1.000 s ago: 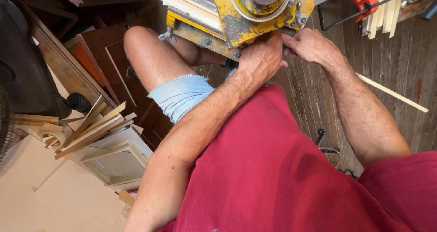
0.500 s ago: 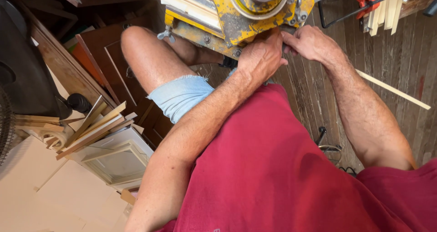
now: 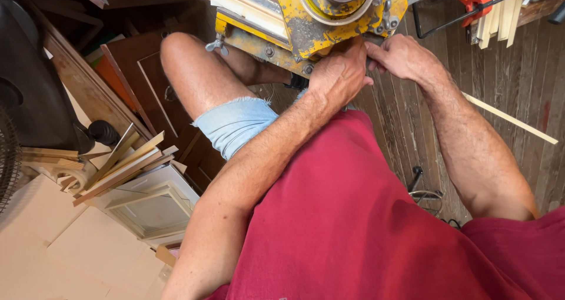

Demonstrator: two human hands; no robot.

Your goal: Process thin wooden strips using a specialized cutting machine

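Yellow machine base (image 3: 329, 23) — left hand (image 3: 338, 76) clenched on its lower edge, right hand (image 3: 400, 55) pinching beside it.

At the top centre of the frame, the machine base (image 3: 329, 17) is yellow, its paint chipped and worn to grey metal in patches, with a grey round disc at its middle. The shirt (image 3: 365, 235) filling the lower right is plain red. The shorts (image 3: 235, 123) at centre left are pale blue denim with a frayed white hem. The clamp (image 3: 474, 0) at upper right has an orange-red handle. The floorboards (image 3: 518, 82) are dark brown, and the wood strips (image 3: 118, 164) at left are light tan.
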